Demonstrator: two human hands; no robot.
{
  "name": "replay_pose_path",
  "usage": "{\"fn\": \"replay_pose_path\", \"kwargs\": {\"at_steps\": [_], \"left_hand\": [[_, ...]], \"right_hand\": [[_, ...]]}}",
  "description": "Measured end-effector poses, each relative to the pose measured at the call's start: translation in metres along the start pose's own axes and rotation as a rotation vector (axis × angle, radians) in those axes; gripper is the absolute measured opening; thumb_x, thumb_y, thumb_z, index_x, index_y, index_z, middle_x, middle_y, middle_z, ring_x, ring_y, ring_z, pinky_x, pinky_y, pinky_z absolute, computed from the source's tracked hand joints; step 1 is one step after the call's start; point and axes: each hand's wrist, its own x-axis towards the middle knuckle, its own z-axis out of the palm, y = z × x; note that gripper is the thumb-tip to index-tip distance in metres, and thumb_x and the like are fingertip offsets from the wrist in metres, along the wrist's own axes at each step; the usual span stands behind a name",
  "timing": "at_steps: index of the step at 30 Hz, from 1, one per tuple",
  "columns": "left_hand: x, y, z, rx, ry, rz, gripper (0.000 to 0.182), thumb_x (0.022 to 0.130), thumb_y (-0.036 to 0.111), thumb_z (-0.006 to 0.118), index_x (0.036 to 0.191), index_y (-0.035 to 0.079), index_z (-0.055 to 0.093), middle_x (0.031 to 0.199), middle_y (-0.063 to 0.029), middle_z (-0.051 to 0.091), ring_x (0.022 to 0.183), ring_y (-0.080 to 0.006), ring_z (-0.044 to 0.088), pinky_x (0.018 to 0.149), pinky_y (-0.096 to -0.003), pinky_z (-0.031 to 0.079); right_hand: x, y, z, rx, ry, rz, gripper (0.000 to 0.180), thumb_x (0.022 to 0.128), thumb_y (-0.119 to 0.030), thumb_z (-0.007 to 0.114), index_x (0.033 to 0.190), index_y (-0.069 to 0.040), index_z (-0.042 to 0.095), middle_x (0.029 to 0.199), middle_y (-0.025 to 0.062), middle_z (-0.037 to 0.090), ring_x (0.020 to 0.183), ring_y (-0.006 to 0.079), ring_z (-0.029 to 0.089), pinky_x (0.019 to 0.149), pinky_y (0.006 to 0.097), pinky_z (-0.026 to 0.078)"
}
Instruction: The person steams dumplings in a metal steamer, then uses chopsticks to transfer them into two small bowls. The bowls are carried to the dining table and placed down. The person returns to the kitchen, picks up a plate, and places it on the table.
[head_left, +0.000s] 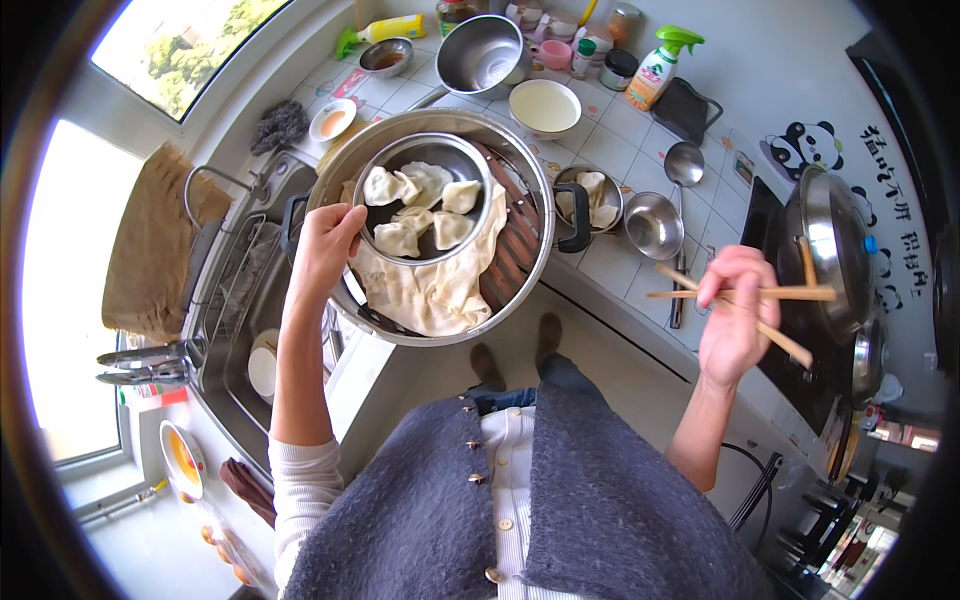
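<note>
My left hand (332, 238) pinches the near-left rim of a stainless steel bowl (429, 262) between thumb and fingers. Several pale dumplings (455, 229) lie inside it. The bowl is over a large steamer pot (537, 277) with black handles, above a cream steamer cloth (435, 300) and a slatted wooden rack (512, 217). I cannot tell whether the bowl rests on the cloth. Off to the right, above the counter edge, my right hand (739, 322) holds a pair of wooden chopsticks (799, 293), crossed and touching no food.
Right of the pot stand a small bowl of dumplings (606, 196), an empty metal ladle (654, 225) and another ladle (684, 163). Behind are a saucepan (482, 56) and a bowl of pale liquid (545, 107). A lidded wok (836, 240) occupies the stove; the sink (225, 375) lies left.
</note>
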Motion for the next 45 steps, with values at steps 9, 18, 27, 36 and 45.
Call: {"fn": "replay_pose_path", "kwargs": {"at_steps": [9, 18, 27, 36, 45], "left_hand": [[-0.046, 0.082, 0.1, -0.209, -0.259, 0.097, 0.031, 0.09, 0.02, 0.056, 0.068, -0.001, 0.06, 0.057, 0.0009, 0.052, 0.053, -0.0052, 0.046, 0.049, -0.022, 0.034], [-0.083, 0.097, 0.203, -0.367, -0.429, 0.047, 0.036, 0.093, 0.025, 0.054, 0.07, -0.002, 0.059, 0.056, -0.004, 0.056, 0.052, -0.0094, 0.052, 0.05, -0.0266, 0.041], [-0.077, 0.025, 0.295, -1.022, -0.243, -0.575, 0.03, 0.098, 0.024, 0.05, 0.119, 0.004, 0.047, 0.094, -0.0065, 0.064, 0.074, -0.0089, 0.06, 0.061, -0.0202, 0.048], [0.011, -0.001, 0.366, -1.323, 0.057, -0.58, 0.038, 0.094, 0.026, 0.057, 0.123, 0.002, 0.05, 0.12, -0.0127, 0.056, 0.113, -0.0246, 0.053, 0.096, -0.0354, 0.041], [0.049, 0.038, 0.397, -1.193, 0.326, -0.403, 0.025, 0.087, 0.002, 0.05, 0.111, -0.008, 0.046, 0.104, -0.0203, 0.058, 0.098, -0.0325, 0.06, 0.085, -0.0398, 0.055]], "right_hand": [[-0.042, 0.028, 0.008, 0.15, -0.208, 0.692, 0.076, 0.065, -0.068, 0.072, 0.099, 0.0, 0.06, 0.068, -0.0033, 0.052, 0.052, 0.0011, 0.039, 0.042, 0.0167, 0.024], [-0.056, 0.023, -0.066, 0.283, 0.135, 0.746, 0.063, 0.076, -0.051, 0.072, 0.111, -0.003, 0.051, 0.082, -0.0009, 0.057, 0.051, 0.0025, 0.042, 0.037, 0.0166, 0.024], [-0.039, 0.038, -0.157, 0.309, 0.365, 0.872, 0.055, 0.081, -0.051, 0.064, 0.109, -0.006, 0.054, 0.092, 0.0018, 0.062, 0.052, 0.0057, 0.045, 0.037, 0.018, 0.024], [-0.014, 0.048, -0.223, 0.315, 0.35, 0.914, 0.055, 0.084, -0.055, 0.056, 0.112, -0.007, 0.053, 0.094, 0.0021, 0.062, 0.056, 0.0059, 0.049, 0.037, 0.0186, 0.025], [-0.012, 0.056, -0.255, 0.302, 0.223, 0.923, 0.061, 0.083, -0.059, 0.054, 0.116, -0.007, 0.052, 0.095, 0.0022, 0.062, 0.058, 0.0055, 0.049, 0.04, 0.0185, 0.028]]}}
